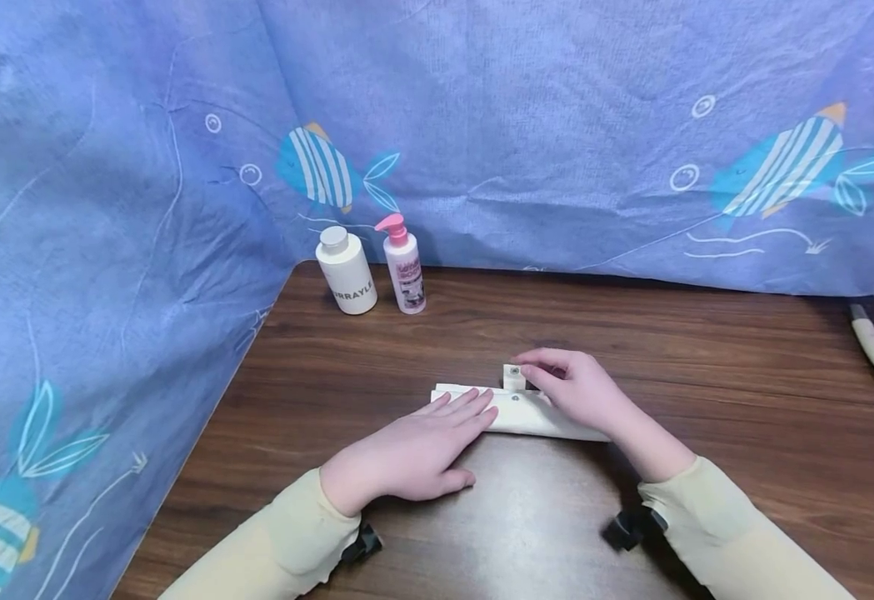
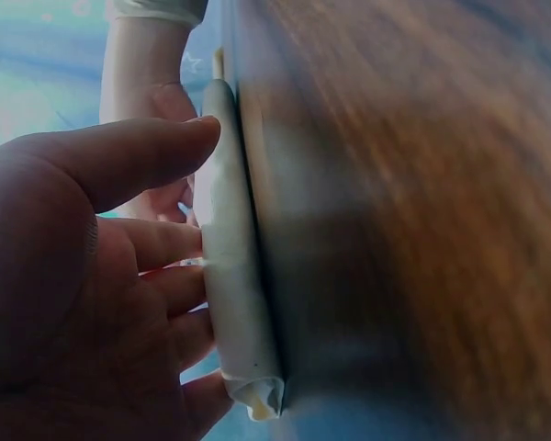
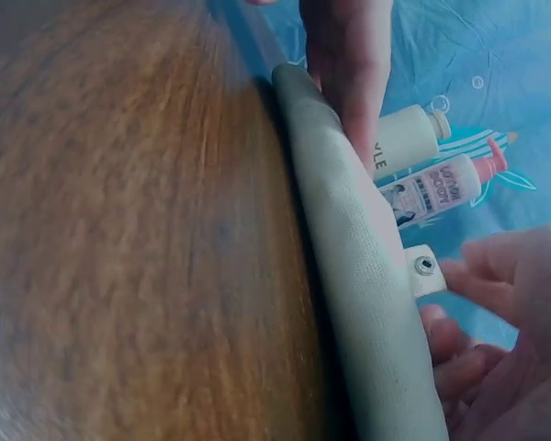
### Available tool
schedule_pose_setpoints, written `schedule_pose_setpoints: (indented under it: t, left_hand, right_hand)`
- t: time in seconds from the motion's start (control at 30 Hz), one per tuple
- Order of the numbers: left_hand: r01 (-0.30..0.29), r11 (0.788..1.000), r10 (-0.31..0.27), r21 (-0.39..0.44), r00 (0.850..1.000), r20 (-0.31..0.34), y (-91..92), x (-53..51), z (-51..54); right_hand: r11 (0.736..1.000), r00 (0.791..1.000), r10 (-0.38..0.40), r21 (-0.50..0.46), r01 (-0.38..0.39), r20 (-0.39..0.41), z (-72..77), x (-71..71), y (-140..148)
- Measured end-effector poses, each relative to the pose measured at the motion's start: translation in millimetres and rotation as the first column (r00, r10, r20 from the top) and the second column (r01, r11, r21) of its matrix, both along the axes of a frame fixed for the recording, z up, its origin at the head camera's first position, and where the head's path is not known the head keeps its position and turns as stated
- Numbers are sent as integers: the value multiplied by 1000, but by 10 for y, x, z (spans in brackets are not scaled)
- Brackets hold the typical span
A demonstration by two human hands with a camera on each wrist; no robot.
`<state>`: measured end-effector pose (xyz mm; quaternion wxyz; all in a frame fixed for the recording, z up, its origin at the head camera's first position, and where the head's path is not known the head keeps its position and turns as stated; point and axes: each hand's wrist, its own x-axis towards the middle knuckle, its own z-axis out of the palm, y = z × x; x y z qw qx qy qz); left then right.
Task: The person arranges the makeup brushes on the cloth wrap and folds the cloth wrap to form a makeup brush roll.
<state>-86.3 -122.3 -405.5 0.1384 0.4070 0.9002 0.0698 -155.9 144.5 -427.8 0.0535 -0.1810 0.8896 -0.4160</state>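
A long white folded fabric roll (image 1: 549,421) lies across the wooden table in front of me. Its short tab (image 1: 514,377) with a metal snap stands up from the far edge, and a second snap (image 1: 515,398) shows on the roll just below. My left hand (image 1: 425,446) rests flat on the roll's left part, fingers straight and thumb out to the side. At the tab's right edge, my right hand (image 1: 575,387) pinches it between thumb and forefinger; the right wrist view shows the tab (image 3: 425,268) at those fingertips. The other right fingers lie by the roll.
A white bottle (image 1: 350,275) and a pink-topped pump bottle (image 1: 407,271) stand at the table's back left. Near the right edge lies a knife-like object with a pale body (image 1: 871,343). A blue fish-print cloth (image 1: 541,142) hangs behind the table.
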Motion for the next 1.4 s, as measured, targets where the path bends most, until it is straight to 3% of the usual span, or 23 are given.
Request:
schedule_pose_setpoints:
  t: [0.23, 0.43, 1.17, 1.4]
  left_hand:
    - [-1, 1000, 1, 9, 1000, -6, -7, -1, -11]
    - [1, 1000, 0, 7, 1000, -14, -3, 13, -17]
    - [2, 1000, -2, 12, 1000, -21, -2, 12, 14]
    - [-5, 1000, 5, 7, 1000, -6, 1, 15, 6]
  right_hand:
    - [998, 996, 49, 34, -47, -72, -20, 34, -19]
    - [997, 997, 49, 62, -45, -61, -22, 74, -35]
    - [997, 994, 80, 28, -78, -71, -46, 125, -84]
    - [996, 991, 89, 27, -86, -104, -38, 153, -98]
